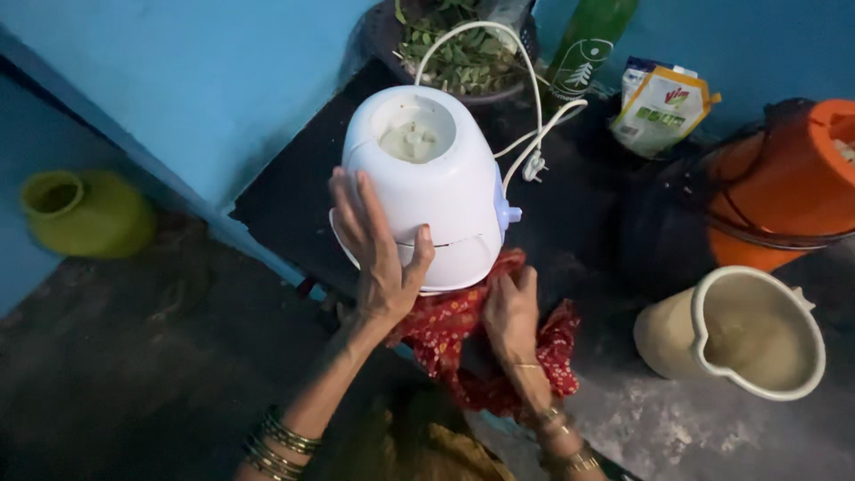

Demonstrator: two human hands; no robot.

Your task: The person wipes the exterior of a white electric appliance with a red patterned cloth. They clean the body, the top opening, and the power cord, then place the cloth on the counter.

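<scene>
White mixer base (427,178), tilted on the dark counter (276,196), near its front edge, against the blue wall (205,80). Left hand (378,254) spread flat on the near side of the housing, fingers pointing up, thumb across the front; open, pressed on rather than closed round. Right hand (510,312) laid on a red patterned cloth (543,347) just below the base, fingers bent onto the fabric under the machine's lower rim; whether gripped or merely pressed, cannot tell. Bangles on both wrists. White cord (525,80) looped up from behind the base, plug (534,167) lying on the counter just to the right. Bowl of green leaves (463,53) behind the base, green bottle (588,44) and a printed pouch (661,105) beside it. Orange bucket (788,187) at far right, cream jug (739,334) below it. Yellow-green pot (85,214) on the floor at far left, well apart.
</scene>
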